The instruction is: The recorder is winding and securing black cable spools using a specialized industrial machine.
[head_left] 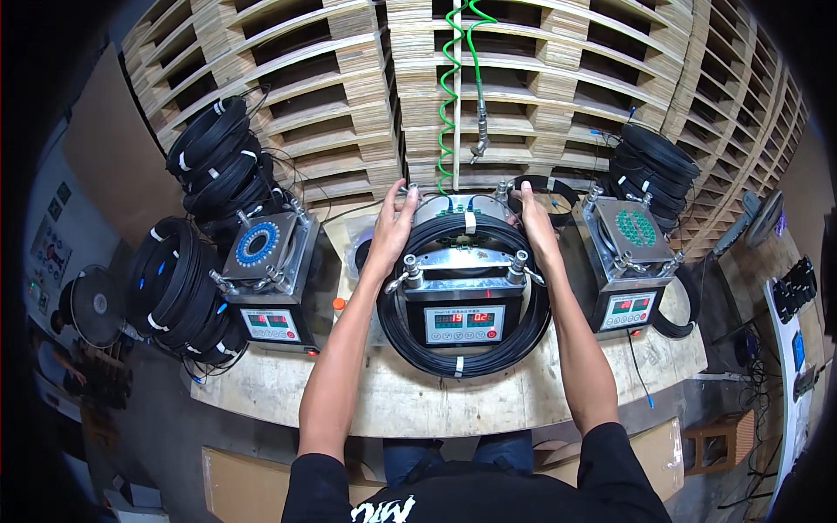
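The middle machine (465, 324) has a red-digit display and a metal top plate with clamp posts at its corners. A large coil of black cable (390, 324) hangs around it, bound with white ties. Two blue-tipped cable ends reach green ports at the back of the plate. At the back left clamp, my left hand (392, 234) has its fingers closed around the lever, which they partly hide. My right hand (538, 228) is closed at the back right clamp lever, thumb upward; some fingers are hidden. The front clamp posts (519, 266) stand untouched.
Similar machines stand to the left (261, 261) and right (628, 240). Stacks of black cable coils (174, 279) rise beside them. Wooden pallets (323, 105) form the back wall. A green spiral air hose (449, 96) and a metal-tipped hose (481, 122) hang above the table (410, 414).
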